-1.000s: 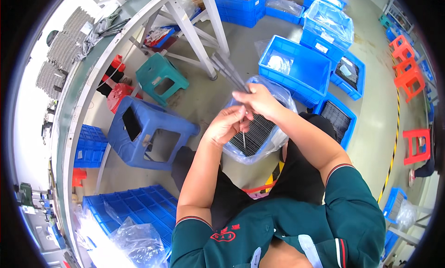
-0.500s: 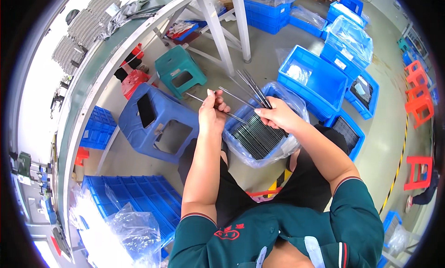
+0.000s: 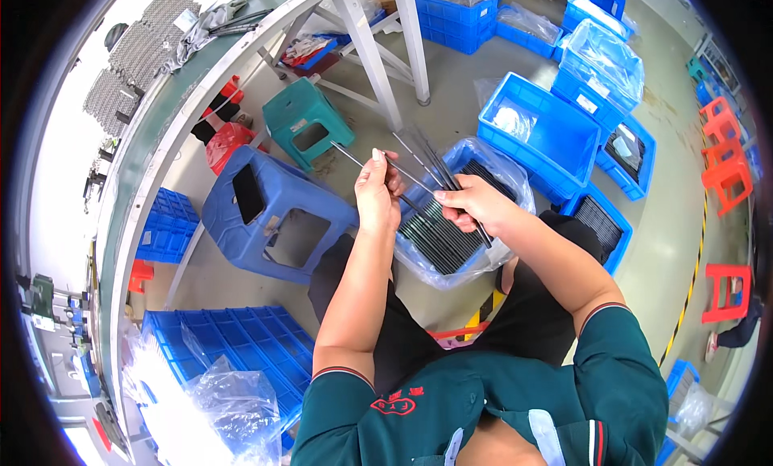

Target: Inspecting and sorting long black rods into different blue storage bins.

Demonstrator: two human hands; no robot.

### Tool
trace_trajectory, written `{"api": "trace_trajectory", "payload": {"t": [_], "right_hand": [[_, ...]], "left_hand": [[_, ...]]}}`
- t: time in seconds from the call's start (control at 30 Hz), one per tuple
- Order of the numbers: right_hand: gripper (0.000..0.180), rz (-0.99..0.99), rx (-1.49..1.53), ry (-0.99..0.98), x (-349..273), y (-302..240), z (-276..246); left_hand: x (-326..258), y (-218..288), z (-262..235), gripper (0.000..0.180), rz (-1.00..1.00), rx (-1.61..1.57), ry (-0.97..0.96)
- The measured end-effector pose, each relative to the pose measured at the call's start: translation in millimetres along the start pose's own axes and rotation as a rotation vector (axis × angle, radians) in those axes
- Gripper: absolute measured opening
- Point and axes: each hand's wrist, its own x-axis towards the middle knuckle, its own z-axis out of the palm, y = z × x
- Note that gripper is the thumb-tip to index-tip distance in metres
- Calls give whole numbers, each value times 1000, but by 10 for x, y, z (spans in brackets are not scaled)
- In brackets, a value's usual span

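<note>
Thin dark metal rods are in both my hands. Closed fingers of my left hand [image 3: 378,194] pinch one rod [image 3: 348,153], which slants down across the front of the hand. My right hand [image 3: 477,205] is wrapped round a bundle of several rods [image 3: 435,161] that fan out toward the upper left. Both hands are close together above a blue bin [image 3: 525,212] lined with clear plastic. Inside the bin, many more rods [image 3: 443,242] lie side by side; my hands partly cover them.
Left of the bin stands a blue stool [image 3: 278,212] with a black phone [image 3: 248,192] on it, and a green stool [image 3: 306,121] behind. An open blue crate [image 3: 541,136] is at the right. Stacked blue crates [image 3: 233,345] stand near left, below a long workbench [image 3: 189,103].
My left hand has moved slightly right, closer to my right hand. The rod bundle in my right hand has tilted a little and shifted left.
</note>
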Motion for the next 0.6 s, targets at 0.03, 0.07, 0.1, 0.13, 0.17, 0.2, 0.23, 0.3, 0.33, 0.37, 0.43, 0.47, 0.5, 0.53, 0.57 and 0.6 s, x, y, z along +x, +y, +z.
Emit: {"api": "trace_trajectory", "payload": {"t": [0.03, 0.07, 0.1, 0.13, 0.17, 0.2, 0.23, 0.3, 0.33, 0.37, 0.43, 0.47, 0.5, 0.53, 0.57, 0.6], "right_hand": [[20, 40, 47, -34, -10, -21, 8], [22, 79, 94, -68, -16, -38, 17], [22, 79, 97, -67, -15, -49, 30], [23, 83, 140, -85, -21, -57, 39], [24, 87, 183, -103, -26, -62, 38], [23, 72, 216, -152, 6, -56, 5], [24, 42, 228, -105, 13, -86, 25], [23, -34, 223, -29, 54, -111, 49], [23, -88, 154, 8, 89, -99, 62], [22, -141, 86, 45, 118, -90, 82], [20, -142, -89, 229, 154, -66, 47], [19, -205, -203, 344, 188, -58, -6], [20, -251, -256, 361, 196, -90, -120], [18, -276, -121, 276, 190, -154, -178], [21, -270, 20, 224, 179, -188, -211], [23, -238, 108, 158, 164, -209, -229]], "left_hand": [[-11, 19, 23, 29, -2, 2, 0], [-20, 35, 42, 29, 8, -23, 2], [-25, 41, 50, 29, 18, -47, 4], [-40, 11, 65, 28, 49, 46, -6], [-69, -42, 93, 27, 80, 140, -17], [-139, -130, 132, 28, 78, 255, -46], [-214, -219, 209, 30, 18, 221, -25], [-250, -339, 224, 30, -21, 218, -93], [-266, -316, 279, 30, -49, 177, -110], [-301, -242, 317, 30, -98, 134, -164], [-203, -238, 207, 30, -52, 88, -153], [-190, -204, 184, 30, -76, 90, -168], [-174, -179, 166, 31, -107, 113, -189], [-180, -154, 164, 31, -138, 135, -204], [-182, -168, 154, 32, -189, 127, -210], [-201, -182, 125, 32, -251, 138, -283]]}}
